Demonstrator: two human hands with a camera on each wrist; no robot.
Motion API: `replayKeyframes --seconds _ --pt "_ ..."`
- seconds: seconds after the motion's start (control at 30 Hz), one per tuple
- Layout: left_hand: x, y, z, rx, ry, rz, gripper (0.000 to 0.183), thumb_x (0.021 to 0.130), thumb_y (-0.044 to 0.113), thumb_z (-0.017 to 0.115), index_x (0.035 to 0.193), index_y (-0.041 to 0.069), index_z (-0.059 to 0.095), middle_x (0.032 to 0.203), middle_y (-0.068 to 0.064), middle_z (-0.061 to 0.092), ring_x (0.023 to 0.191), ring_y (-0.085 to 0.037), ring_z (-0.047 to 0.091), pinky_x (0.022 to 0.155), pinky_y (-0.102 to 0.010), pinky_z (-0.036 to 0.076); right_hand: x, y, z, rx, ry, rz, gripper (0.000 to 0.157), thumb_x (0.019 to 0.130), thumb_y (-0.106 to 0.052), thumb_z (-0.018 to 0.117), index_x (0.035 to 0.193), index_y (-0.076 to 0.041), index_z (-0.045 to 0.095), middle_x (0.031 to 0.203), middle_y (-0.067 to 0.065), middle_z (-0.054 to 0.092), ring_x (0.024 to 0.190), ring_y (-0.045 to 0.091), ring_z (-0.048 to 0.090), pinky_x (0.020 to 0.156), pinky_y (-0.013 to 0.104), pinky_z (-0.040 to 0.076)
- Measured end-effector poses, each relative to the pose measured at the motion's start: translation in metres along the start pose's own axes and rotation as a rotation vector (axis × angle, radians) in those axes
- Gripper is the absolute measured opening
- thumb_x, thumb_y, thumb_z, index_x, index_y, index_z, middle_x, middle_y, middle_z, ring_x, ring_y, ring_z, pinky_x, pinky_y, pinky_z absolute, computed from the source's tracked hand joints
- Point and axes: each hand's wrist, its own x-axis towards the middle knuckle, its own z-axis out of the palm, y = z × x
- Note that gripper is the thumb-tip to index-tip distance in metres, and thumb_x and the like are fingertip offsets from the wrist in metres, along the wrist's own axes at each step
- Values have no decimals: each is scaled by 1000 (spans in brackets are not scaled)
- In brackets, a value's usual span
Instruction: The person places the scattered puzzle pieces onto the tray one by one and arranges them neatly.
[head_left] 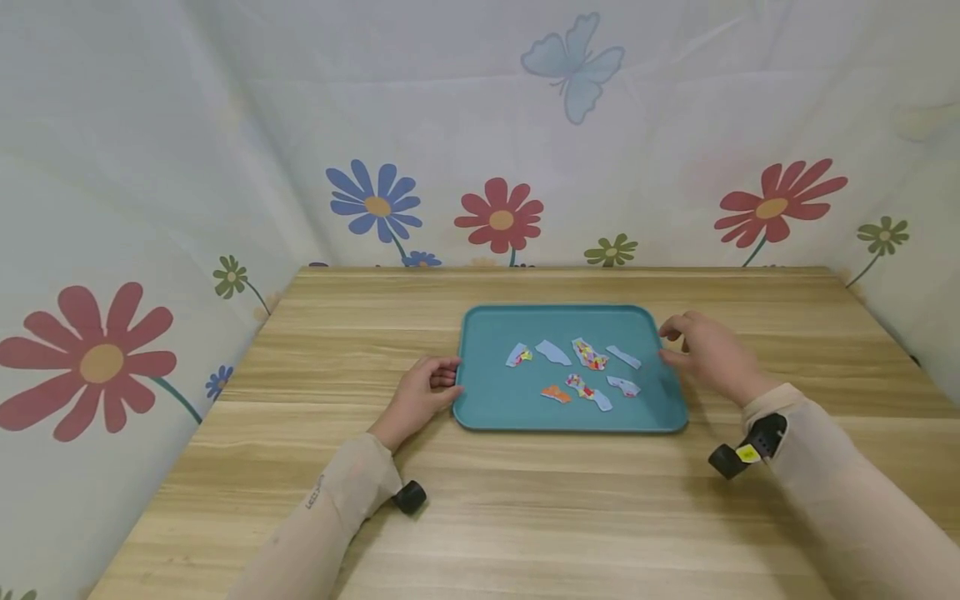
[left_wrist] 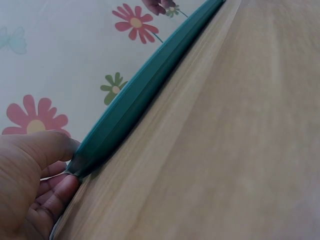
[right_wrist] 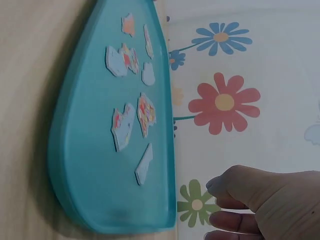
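Note:
A teal rectangular tray (head_left: 480,408) lies on the wooden table, carrying several flat, irregular pieces. Most of these are pale blue-white with colourful patches, such as one multicoloured piece (head_left: 589,354); another is an orange piece (head_left: 556,392). At the tray's left edge, my left hand (head_left: 422,395) pinches the rim between thumb and fingers, seen close up in the left wrist view at the tray corner (left_wrist: 125,107). My right hand (head_left: 712,350) is beside the tray's right edge, fingers loosely bent. In the right wrist view this hand (right_wrist: 260,202) appears apart from the rim, holding nothing.
The wooden table (head_left: 525,517) extends around the tray on all sides. Behind it hangs a white cloth (head_left: 450,100) printed with flowers and a butterfly. Each wrist wears a black camera, the left camera (head_left: 409,497) and the right camera (head_left: 727,460).

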Motion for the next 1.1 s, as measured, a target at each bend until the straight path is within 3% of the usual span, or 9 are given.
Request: replayKeyframes --seconds 0.57,0.83,1.1 --pt "-1 0 -1 7 28 9 44 84 -1 70 125 -6 57 116 -20 55 102 -28 61 90 -26 57 11 30 -5 4 26 37 33 88 -17 67 111 7 61 105 25 62 90 35 60 80 53 54" --pt "-1 -1 0 2 29 14 43 84 -1 70 125 -6 57 117 -20 55 102 -27 61 89 -24 57 14 45 0 27 12 93 32 89 -18 66 110 7 60 108 28 60 94 39 58 85 57 52" --pt "0 -3 1 -9 14 35 43 85 -1 69 126 -6 56 118 -23 54 103 -31 61 92 -31 57 15 57 3 54 -21 140 35 90 -19 66 111 8 60 109 29 59 95 40 57 85 58 51"
